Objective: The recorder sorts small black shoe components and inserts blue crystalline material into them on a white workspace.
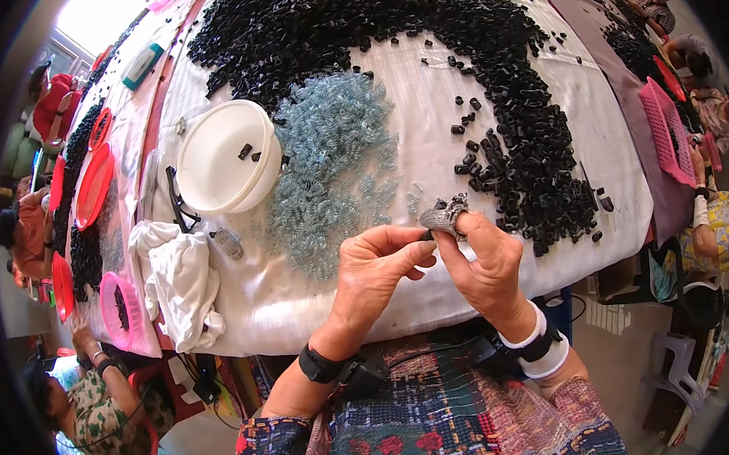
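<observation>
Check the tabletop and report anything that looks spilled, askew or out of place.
Several black pieces lie scattered left of the black heap, as if strayed from it. The white cloth lies bunched up rather than folded.

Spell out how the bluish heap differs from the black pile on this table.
The bluish heap looks translucent and pale; the black pile is dark and opaque.
The bluish heap is one compact patch; the black pile is far larger, arching across the far side and down the right.
Both consist of many small loose pieces on white cloth.
</observation>
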`<state>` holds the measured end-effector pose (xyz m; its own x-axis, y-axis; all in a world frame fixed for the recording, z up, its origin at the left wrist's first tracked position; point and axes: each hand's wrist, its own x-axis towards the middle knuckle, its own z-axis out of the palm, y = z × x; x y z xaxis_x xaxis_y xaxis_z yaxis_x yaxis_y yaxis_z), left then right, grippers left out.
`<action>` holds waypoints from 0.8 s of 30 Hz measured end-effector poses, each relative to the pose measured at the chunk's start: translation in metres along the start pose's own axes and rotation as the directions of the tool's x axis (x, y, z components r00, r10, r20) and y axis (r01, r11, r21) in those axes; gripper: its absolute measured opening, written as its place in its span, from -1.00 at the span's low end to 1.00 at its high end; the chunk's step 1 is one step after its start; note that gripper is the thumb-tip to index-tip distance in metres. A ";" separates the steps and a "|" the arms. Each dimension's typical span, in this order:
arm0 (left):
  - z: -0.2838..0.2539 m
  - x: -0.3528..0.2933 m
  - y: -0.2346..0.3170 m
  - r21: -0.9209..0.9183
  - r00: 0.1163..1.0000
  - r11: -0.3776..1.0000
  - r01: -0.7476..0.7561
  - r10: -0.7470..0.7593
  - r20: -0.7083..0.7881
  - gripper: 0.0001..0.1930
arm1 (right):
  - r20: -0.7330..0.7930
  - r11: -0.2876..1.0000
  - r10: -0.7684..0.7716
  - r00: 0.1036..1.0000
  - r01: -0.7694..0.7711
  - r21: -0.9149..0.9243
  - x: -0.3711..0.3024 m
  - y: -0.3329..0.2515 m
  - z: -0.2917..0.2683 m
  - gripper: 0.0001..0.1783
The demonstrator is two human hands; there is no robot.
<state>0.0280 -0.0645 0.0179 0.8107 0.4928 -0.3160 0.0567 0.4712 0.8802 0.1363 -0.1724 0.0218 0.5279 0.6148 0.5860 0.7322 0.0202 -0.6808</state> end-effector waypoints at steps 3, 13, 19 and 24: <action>-0.001 0.000 0.000 -0.017 0.999 0.999 0.047 -0.048 -0.014 -0.82 | 0.059 0.998 0.052 0.997 -0.049 -0.049 -0.003 0.000 -0.001 -0.75; -0.002 0.005 -0.009 -0.063 0.991 0.989 0.133 -0.134 -0.020 -0.80 | 0.093 0.994 0.055 0.994 -0.046 -0.095 -0.005 0.002 0.001 -0.76; 0.003 0.007 -0.012 -0.107 0.975 0.971 0.213 -0.218 -0.033 -0.83 | 0.121 0.990 0.035 0.992 -0.018 -0.140 -0.009 0.004 0.003 -0.73; -0.001 0.010 -0.009 -0.144 0.968 0.959 0.244 -0.251 -0.030 -0.86 | 0.168 0.994 0.028 0.985 -0.010 -0.107 -0.006 0.004 0.001 -0.70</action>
<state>0.0356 -0.0633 0.0063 0.7525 0.3810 -0.5373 0.1684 0.6774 0.7161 0.1359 -0.1752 0.0149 0.4685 0.7391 0.4840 0.7687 -0.0709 -0.6357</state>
